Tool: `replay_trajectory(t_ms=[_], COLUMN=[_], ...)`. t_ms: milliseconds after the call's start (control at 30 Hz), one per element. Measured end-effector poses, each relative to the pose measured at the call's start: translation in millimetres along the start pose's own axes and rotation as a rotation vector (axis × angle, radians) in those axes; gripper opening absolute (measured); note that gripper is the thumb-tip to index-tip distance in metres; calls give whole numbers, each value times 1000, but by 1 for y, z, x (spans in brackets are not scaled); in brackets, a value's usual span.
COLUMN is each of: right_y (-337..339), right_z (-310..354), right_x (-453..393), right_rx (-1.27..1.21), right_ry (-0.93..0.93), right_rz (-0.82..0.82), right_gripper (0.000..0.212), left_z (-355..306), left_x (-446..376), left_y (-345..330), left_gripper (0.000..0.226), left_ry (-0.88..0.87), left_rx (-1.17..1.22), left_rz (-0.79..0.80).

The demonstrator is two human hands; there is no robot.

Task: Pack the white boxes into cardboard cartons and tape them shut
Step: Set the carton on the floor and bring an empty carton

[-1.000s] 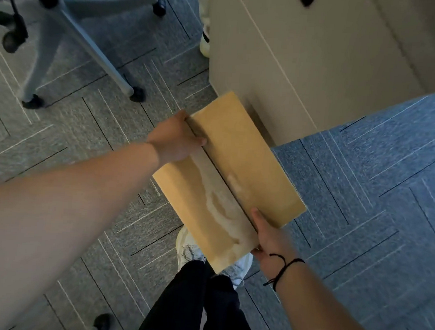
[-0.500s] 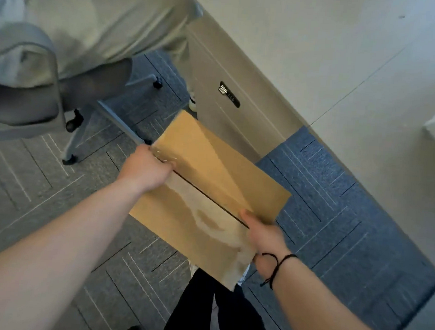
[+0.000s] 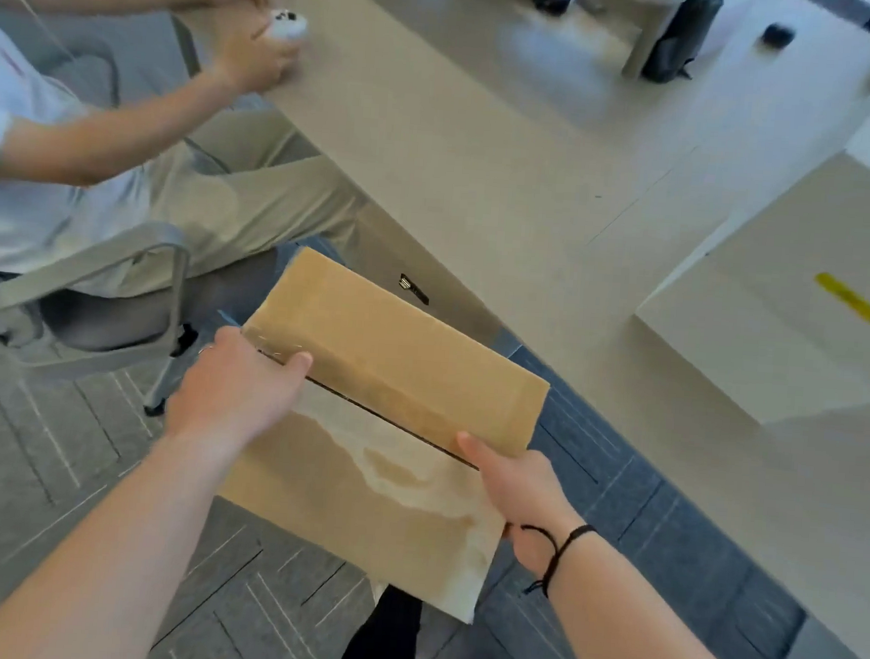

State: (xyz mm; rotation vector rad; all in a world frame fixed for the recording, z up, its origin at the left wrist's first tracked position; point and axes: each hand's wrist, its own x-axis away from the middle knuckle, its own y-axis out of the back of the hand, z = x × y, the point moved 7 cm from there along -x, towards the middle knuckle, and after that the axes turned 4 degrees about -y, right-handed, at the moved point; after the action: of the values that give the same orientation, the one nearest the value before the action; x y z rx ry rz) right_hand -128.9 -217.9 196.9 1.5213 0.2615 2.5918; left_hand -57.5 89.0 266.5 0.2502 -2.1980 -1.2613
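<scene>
Cardboard carton (image 3: 395, 357) (flaps closed, contents unseen) clamped at either end by left hand (image 3: 235, 392) and right hand (image 3: 524, 495) grip.

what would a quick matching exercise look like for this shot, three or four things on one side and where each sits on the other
Things:
1. carton
2. white box
3. left hand
4. chair

Places:
A. on the desk at right
B. at the carton's far end
C. held in both hands over the carpet
D. at left, with a seated person

Pairs: 1-C, 2-A, 3-B, 4-D

Seated person (image 3: 124, 174) on grey chair (image 3: 92, 274), beige desk (image 3: 487, 142), carpet floor (image 3: 53, 457)
</scene>
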Motion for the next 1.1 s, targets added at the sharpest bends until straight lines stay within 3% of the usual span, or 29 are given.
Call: replay_trajectory(t_ms=[200,433,567,900,1100], right_y=[64,183,256,449,549], right_z=[36,43,22,-94,-150], right_x=[62,130,158,181,176], right_rx=[0,-6,14,-48,-33], right_ry=[139,353,400,299,195], right_rz=[-16,-126,-198,-435,-561], right_gripper=[37,24,22,23,30], left_z=[-69,-149,-193,-306,-367], left_x=[68,157,208,335,399], left_y=[56,55,24,-118,-201], left_gripper=[78,81,94,92,61], left_ry=[-141,-276,-362,-542,-641], left_rx=[-81,-5,9,-62,-130], left_rz=[-136,-134,-64,188,333])
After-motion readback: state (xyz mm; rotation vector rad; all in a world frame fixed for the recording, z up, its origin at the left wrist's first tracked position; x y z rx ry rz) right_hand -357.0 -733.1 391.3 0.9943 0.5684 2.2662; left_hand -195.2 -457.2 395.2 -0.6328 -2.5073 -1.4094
